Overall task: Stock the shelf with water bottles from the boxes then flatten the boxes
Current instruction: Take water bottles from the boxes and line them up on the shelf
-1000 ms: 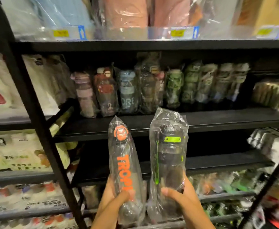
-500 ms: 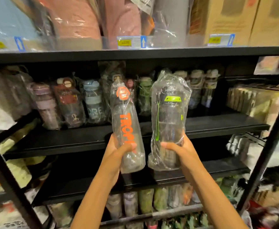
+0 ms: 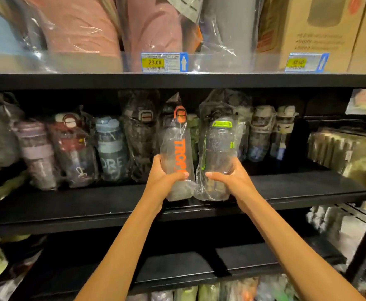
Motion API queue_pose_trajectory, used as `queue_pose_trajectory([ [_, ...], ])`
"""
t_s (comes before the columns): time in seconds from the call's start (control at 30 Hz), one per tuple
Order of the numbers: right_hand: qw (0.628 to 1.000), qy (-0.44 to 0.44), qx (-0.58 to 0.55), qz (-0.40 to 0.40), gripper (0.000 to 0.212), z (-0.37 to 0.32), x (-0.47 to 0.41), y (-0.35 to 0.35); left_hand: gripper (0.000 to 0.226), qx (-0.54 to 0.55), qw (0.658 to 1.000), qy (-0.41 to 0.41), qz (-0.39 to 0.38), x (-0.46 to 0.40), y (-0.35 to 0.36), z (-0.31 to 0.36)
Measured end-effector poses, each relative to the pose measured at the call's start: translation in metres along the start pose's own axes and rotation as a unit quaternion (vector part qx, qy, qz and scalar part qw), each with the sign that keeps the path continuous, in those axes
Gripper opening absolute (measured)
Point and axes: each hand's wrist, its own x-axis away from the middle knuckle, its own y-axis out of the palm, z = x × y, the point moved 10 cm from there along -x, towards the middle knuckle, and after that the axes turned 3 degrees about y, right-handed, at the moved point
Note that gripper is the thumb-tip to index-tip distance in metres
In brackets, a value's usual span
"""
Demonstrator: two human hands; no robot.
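While both arms reached out over the front edge of the shelf (image 3: 307,192), the stocking step was in hand and the boxes were nowhere in view. The left hand (image 3: 163,181) was wrapped round the lower part of the orange bottle (image 3: 176,153), thumb across its front. The right hand (image 3: 232,180) gripped the green bottle (image 3: 219,155) in the same way, low down. Both bottles stood upright in clear plastic bags, and the bags touched each other between the two hands. Their bases looked to be at or just above the shelf board; whether they already rested on it could not be told.

Beyond the hands a back row (image 3: 112,148) of wrapped bottles stood against the rear of the shelf. It ran to the left of the left hand and to the right of the right hand. Directly behind the two held bottles more wrapped bottles showed, so the pair seemed bound for a second row in front. Bare board lay nearer the person than the hands, and also off to the right of the right hand.

By judgement, the next move called for seating both bases flat on the board, sliding them back close to the row, then loosening both grips together. The slack bags could snag or crumple under the bases. A bottle let go while tilted could tip against its neighbours. Flattening the boxes remained to be done.
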Motion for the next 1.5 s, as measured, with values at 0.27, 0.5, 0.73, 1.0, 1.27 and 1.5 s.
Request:
queue_pose_trajectory([
  [0.27, 0.999, 0.022, 0.041, -0.026, 0.068, 0.033, -0.058, 0.012, 0.08, -0.07, 0.995, -0.051, 0.043, -0.045, 0.003, -0.041],
  [0.5, 0.99, 0.096, 0.092, -0.056, 0.041, 0.063, -0.101, 0.017, 0.064, -0.082, 0.987, -0.101, 0.096, -0.062, 0.005, -0.052],
  [0.73, 0.981, 0.186, 0.022, -0.055, 0.041, 0.097, -0.132, 0.032, 0.072, -0.103, 0.978, -0.113, 0.139, -0.091, 0.003, -0.062],
  [1.0, 0.994, 0.072, 0.003, -0.082, 0.123, 0.098, -0.166, 0.058, 0.034, -0.086, 0.964, -0.18, 0.177, -0.104, -0.002, -0.094],
  [1.27, 0.999, -0.003, 0.031, -0.038, 0.1, 0.07, -0.166, 0.058, 0.089, -0.145, 0.97, -0.1, 0.165, -0.13, 0.004, -0.081],
  [1.5, 0.997, -0.036, 0.058, -0.039, 0.104, 0.067, -0.17, 0.063, 0.092, -0.195, 0.964, -0.05, 0.174, -0.131, 0.004, -0.061],
])
